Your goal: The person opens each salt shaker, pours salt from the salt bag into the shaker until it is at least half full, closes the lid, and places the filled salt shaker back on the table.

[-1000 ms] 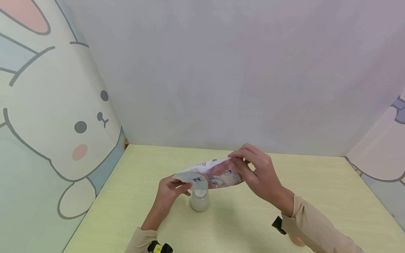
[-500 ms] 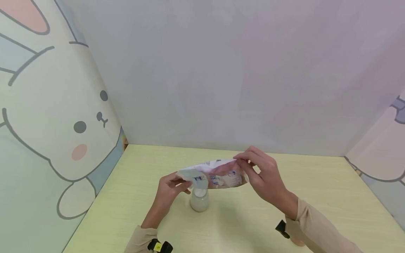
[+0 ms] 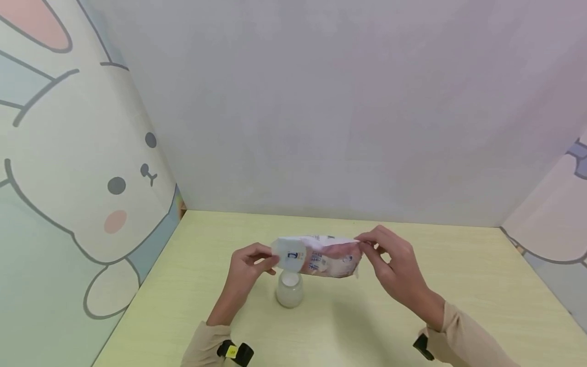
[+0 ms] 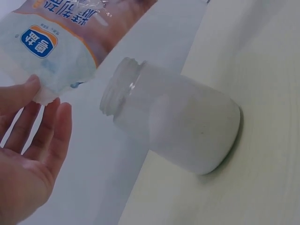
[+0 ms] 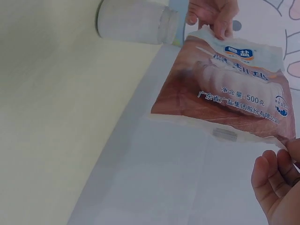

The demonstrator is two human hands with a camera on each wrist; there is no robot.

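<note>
A salt bag (image 3: 330,256), brown and pale blue with Chinese print and "500", is held between both hands above the table. My left hand (image 3: 249,265) pinches its pale blue end between thumb and fingers. At the opposite end, my right hand (image 3: 396,262) pinches a corner of the bag. Directly below the left part of the bag stands a lidless glass jar (image 4: 180,117) upright, white inside. In the left wrist view the torn-looking pale end of the bag hangs near the jar's threaded mouth, apart from it. The bag looks flat and wrinkled in the right wrist view.
The pale yellow tabletop (image 3: 206,232) runs back to a grey-white wall (image 3: 339,112). A side panel with a cartoon rabbit (image 3: 91,178) stands along the left, and another printed panel (image 3: 550,214) along the right. Black straps (image 3: 235,352) sit on both sleeves.
My right hand has moved right and a little down. The bag has shifted right and gone from slanting to nearly level, its pale end turned more toward the head view. The jar stays put.
</note>
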